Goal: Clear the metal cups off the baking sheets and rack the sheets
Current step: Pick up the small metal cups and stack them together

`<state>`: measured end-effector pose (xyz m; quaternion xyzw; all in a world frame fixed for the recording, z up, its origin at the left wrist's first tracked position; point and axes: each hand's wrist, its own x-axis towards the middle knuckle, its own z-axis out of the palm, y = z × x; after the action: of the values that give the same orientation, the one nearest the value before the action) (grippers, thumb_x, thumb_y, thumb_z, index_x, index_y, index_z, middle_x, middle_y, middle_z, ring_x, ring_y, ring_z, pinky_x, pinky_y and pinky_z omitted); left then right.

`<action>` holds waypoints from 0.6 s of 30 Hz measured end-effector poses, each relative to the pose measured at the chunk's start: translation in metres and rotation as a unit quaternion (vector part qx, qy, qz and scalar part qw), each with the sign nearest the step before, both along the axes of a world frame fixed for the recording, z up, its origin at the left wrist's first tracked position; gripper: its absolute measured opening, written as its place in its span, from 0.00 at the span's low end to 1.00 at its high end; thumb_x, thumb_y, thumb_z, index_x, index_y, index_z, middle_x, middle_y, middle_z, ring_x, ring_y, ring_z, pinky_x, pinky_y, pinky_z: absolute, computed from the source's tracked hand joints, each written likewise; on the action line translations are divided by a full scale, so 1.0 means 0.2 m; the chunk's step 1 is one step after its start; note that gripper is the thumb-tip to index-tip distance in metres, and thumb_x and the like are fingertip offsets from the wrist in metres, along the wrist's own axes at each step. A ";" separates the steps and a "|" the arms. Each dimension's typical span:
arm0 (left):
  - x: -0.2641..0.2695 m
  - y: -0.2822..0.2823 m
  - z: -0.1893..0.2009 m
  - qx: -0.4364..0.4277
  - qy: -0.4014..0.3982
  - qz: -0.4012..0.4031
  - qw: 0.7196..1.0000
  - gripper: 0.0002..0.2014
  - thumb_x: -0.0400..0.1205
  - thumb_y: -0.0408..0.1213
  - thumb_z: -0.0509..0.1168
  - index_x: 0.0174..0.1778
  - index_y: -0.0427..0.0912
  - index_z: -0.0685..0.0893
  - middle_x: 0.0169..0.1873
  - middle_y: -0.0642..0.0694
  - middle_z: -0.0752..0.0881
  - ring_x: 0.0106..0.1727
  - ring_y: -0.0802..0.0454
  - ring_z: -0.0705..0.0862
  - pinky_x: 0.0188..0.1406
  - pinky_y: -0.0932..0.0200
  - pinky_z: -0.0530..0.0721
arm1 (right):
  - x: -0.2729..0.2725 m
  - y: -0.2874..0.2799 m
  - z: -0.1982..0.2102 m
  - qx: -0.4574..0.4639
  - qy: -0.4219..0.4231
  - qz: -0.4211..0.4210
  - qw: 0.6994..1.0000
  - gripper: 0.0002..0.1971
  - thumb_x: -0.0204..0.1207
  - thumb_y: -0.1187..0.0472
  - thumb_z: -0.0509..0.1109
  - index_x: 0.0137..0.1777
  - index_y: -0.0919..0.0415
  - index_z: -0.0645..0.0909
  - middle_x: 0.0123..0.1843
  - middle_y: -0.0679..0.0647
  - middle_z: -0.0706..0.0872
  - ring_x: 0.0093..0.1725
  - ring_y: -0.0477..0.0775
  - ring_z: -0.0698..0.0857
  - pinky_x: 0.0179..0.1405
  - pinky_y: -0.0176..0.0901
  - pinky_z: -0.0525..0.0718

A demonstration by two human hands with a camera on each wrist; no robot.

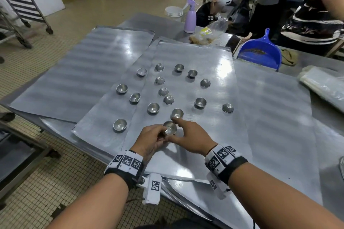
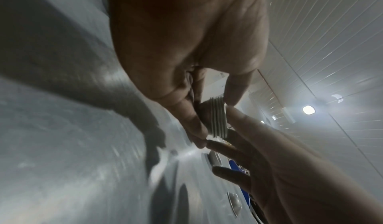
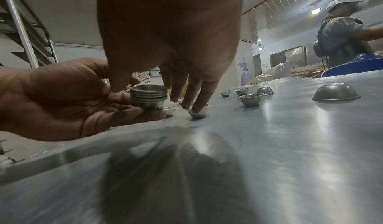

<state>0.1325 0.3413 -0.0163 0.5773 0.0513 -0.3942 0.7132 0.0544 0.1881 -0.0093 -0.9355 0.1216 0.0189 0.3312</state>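
Note:
My left hand [image 1: 163, 135] grips a nested stack of metal cups [image 1: 169, 128] just above the near part of the top baking sheet [image 1: 214, 89]. In the left wrist view the stack's [image 2: 217, 117] ribbed rims show between my fingers. My right hand [image 1: 179, 129] is beside it, straight fingers reaching forward and touching a single upright cup [image 1: 177, 113] on the sheet; the right wrist view shows those fingertips on this cup [image 3: 197, 112] and the stack [image 3: 148, 94] to their left. Several loose cups, such as [image 1: 200, 102], lie scattered, some upright, some upside down. More sheets [image 1: 74, 72] overlap underneath.
A wheeled sheet rack [image 1: 20, 0] stands on the floor at far left. At the table's far side are a purple spray bottle [image 1: 190, 18], a plastic bag [image 1: 212, 31], white bowls [image 1: 174, 12] and a blue dustpan [image 1: 260, 52]. Other people work beyond it.

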 end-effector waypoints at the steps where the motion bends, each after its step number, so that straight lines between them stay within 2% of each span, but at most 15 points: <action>1: 0.01 0.00 0.00 -0.003 0.004 0.008 1.000 0.08 0.84 0.26 0.64 0.44 0.29 0.87 0.41 0.31 0.91 0.41 0.43 0.92 0.46 0.52 0.93 | 0.00 -0.02 0.00 0.012 -0.006 -0.008 1.000 0.34 0.75 0.40 0.71 0.80 0.48 0.71 0.73 0.49 0.82 0.70 0.52 0.81 0.67 0.49 0.79; 4: 0.03 0.01 -0.02 0.013 0.011 0.024 1.000 0.07 0.85 0.27 0.64 0.51 0.27 0.86 0.47 0.27 0.91 0.51 0.36 0.93 0.45 0.53 0.93 | 0.02 -0.11 -0.03 0.002 -0.014 -0.058 0.998 0.25 0.80 0.47 0.68 0.77 0.51 0.76 0.71 0.51 0.83 0.66 0.52 0.82 0.64 0.47 0.79; 5: 0.04 0.02 -0.02 0.025 0.009 0.024 0.999 0.07 0.85 0.28 0.64 0.52 0.29 0.86 0.48 0.28 0.92 0.53 0.36 0.93 0.47 0.52 0.92 | 0.03 -0.15 -0.04 -0.009 -0.007 -0.074 0.997 0.24 0.80 0.47 0.67 0.76 0.51 0.76 0.71 0.53 0.83 0.65 0.54 0.83 0.63 0.48 0.80; 7: 0.05 0.02 -0.04 0.041 0.004 0.020 0.999 0.07 0.85 0.30 0.64 0.53 0.33 0.85 0.48 0.30 0.93 0.54 0.36 0.93 0.59 0.46 0.87 | 0.07 -0.22 -0.07 -0.031 0.012 -0.096 0.995 0.25 0.80 0.45 0.66 0.75 0.52 0.76 0.73 0.54 0.81 0.65 0.55 0.84 0.63 0.51 0.81; 9: 0.06 0.02 -0.04 0.051 0.004 0.018 0.999 0.06 0.85 0.31 0.64 0.53 0.36 0.85 0.48 0.32 0.93 0.53 0.37 0.93 0.63 0.46 0.85 | 0.12 -0.27 -0.08 -0.046 0.034 -0.102 0.993 0.27 0.79 0.45 0.66 0.77 0.51 0.74 0.75 0.55 0.78 0.68 0.58 0.82 0.66 0.53 0.80; 12: 0.07 0.01 -0.03 0.063 0.000 0.013 0.998 0.07 0.85 0.33 0.63 0.55 0.36 0.84 0.48 0.33 0.93 0.52 0.39 0.93 0.60 0.48 0.85 | 0.21 -0.29 -0.07 -0.050 0.052 -0.091 0.993 0.32 0.78 0.43 0.68 0.81 0.50 0.68 0.81 0.55 0.71 0.75 0.61 0.76 0.70 0.57 0.77; 14: 0.08 0.01 -0.03 0.067 -0.001 0.009 0.998 0.08 0.85 0.33 0.63 0.56 0.36 0.84 0.48 0.33 0.93 0.52 0.39 0.94 0.57 0.50 0.85 | 0.25 -0.29 -0.08 -0.046 0.061 -0.072 0.994 0.36 0.77 0.42 0.69 0.83 0.50 0.64 0.83 0.54 0.68 0.79 0.60 0.71 0.73 0.58 0.75; 18: 0.10 0.00 -0.03 0.068 0.009 0.008 0.998 0.06 0.85 0.32 0.63 0.56 0.38 0.83 0.48 0.33 0.93 0.52 0.40 0.94 0.48 0.55 0.86 | 0.29 -0.27 -0.11 -0.074 0.075 -0.053 0.993 0.38 0.78 0.44 0.70 0.85 0.51 0.61 0.83 0.54 0.69 0.80 0.60 0.70 0.74 0.58 0.75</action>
<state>0.1519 0.3411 -0.0222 0.6208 0.0888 -0.3889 0.6749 0.1133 0.1331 -0.0320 -0.9456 0.1968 0.0624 0.2513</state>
